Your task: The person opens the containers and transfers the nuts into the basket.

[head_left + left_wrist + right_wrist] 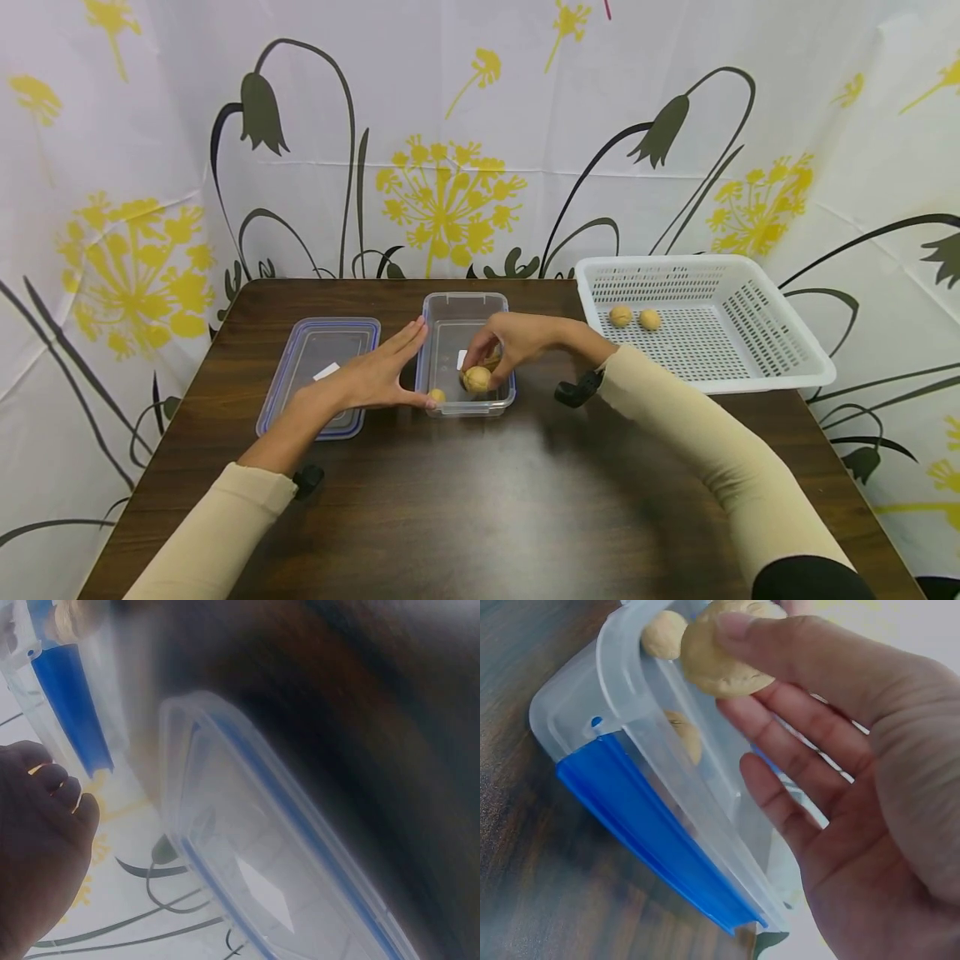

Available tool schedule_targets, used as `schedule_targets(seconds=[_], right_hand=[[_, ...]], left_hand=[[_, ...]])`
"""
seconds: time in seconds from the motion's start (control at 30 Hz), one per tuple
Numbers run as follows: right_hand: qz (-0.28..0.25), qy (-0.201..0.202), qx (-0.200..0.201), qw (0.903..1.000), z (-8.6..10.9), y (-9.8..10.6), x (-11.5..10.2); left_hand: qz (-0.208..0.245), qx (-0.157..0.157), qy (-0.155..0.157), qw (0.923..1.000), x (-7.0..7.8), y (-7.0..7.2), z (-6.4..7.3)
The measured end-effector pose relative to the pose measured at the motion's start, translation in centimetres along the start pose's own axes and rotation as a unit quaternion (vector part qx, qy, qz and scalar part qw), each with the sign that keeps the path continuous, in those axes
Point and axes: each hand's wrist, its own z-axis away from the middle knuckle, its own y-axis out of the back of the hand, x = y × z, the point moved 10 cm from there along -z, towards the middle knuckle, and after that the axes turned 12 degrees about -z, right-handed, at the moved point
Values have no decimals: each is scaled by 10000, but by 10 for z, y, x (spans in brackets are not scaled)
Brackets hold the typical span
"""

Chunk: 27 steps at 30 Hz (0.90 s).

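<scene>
A clear plastic container (462,332) stands on the table with walnuts inside. One walnut (437,396) lies in its near left corner; another walnut (684,736) shows through the wall in the right wrist view. My right hand (510,342) reaches over the container and pinches a walnut (477,380) between thumb and fingertips. In the right wrist view, that walnut (724,656) is above the rim, beside a blue side clasp (649,832). Along the container's left side, my left hand (375,375) is spread with straight fingers, its thumb at the near left corner.
A clear lid (300,367) with a blue seal lies to the left, partly under the left forearm. At the back right stands a white perforated basket (780,333) holding two walnuts (620,316). A patterned curtain (480,125) hangs behind the table (480,500).
</scene>
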Motion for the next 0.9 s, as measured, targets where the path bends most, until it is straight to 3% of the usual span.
schedule_targets(seconds=[0.47,0.9], right_hand=[[-1321,571,283,9892,28,25,-12],[-1682,554,904,9800,69,56,-12]], left_hand=[[8,-30,-2,10000,0,1,-1],[-12,-26,-8,10000,2,0,0]])
